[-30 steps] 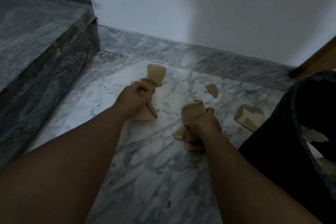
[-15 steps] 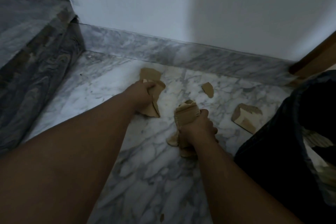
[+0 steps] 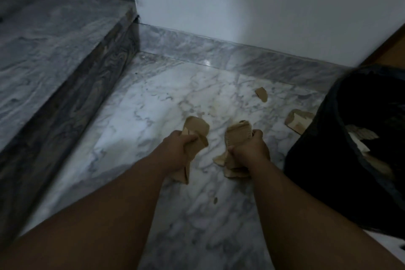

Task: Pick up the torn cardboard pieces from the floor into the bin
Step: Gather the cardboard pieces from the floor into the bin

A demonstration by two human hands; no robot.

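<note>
My left hand [image 3: 178,151] grips a bunch of torn brown cardboard pieces [image 3: 196,129] above the marble floor. Close to its right, my right hand [image 3: 248,150] grips another bunch of cardboard pieces [image 3: 237,133], with scraps sticking out above and below the fist. A small torn piece [image 3: 262,94] lies on the floor near the back skirting. A larger piece [image 3: 297,121] lies beside the bin. The bin [image 3: 324,160], lined with a black bag, stands at the right with cardboard scraps [image 3: 361,136] inside it.
A grey marble step [image 3: 54,55] rises along the left side. A white wall [image 3: 241,6] with a marble skirting closes the back. A tiny cardboard crumb [image 3: 215,200] lies on the floor between my forearms. A wooden door frame [image 3: 385,50] shows at the far right.
Both hands have pulled back toward me with their cardboard bunches, and the left hand has lifted its pieces off the floor. The view has shifted, showing more of the step and bin.
</note>
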